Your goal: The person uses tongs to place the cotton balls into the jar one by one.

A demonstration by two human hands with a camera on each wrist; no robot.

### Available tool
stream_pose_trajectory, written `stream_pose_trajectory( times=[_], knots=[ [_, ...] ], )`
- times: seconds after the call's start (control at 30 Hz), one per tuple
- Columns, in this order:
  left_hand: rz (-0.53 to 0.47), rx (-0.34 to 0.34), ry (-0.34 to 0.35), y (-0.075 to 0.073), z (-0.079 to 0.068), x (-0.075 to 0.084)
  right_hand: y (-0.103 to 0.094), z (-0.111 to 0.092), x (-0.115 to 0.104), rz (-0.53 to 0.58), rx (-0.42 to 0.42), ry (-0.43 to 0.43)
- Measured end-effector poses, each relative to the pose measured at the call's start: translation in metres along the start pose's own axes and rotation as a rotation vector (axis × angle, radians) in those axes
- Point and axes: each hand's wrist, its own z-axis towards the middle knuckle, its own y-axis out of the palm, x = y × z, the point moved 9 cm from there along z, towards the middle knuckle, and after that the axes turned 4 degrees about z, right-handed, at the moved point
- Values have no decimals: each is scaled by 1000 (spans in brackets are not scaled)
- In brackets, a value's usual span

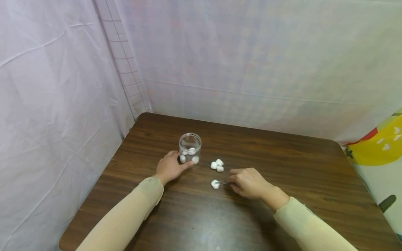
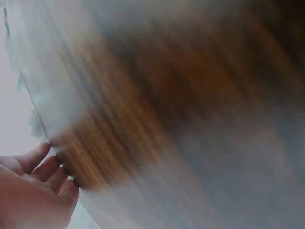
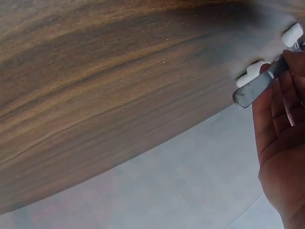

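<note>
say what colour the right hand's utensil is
The utensil is silvery grey, showing best in the right wrist view.

In front of you is a brown wood-grain table (image 1: pixel 298 160) with rounded far corners and a pale sheen toward your side. Behind its far edge you have a whitish cloth (image 1: pixel 257 62), faintly checked; to your left hangs a creased white cloth (image 1: pixel 56 104), with a line-marked strip (image 1: pixel 124 59) between them. At your right, a yellow shape (image 1: pixel 365 153) edged in red sits above a dark oval (image 1: pixel 387 203).
</note>
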Motion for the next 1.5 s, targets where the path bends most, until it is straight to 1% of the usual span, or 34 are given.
stream_pose_trajectory(
  times=[0.3,0.53,0.67,0.83,1.03,1.2,1.33,1.5],
  knots=[
    [-5,6,0,-1,2,-1,-5,-1,8,-17,18,15],
    [-17,14,-2,-5,0,-2,-10,-5,17,-5,21,29],
    [-15,15,-12,-7,-2,-5,-12,-4,23,8,12,37],
    [-7,19,-14,-6,-2,-8,-18,-1,29,18,19,46],
    [-8,19,-17,-7,-3,-6,-26,1,36,22,26,52],
    [1,1,-13,-2,-1,-1,-35,3,40,25,13,71],
    [3,-5,-11,0,0,1,-46,10,42,0,16,56],
    [6,4,-16,0,0,0,-64,27,43,-34,37,14]
  ],
)
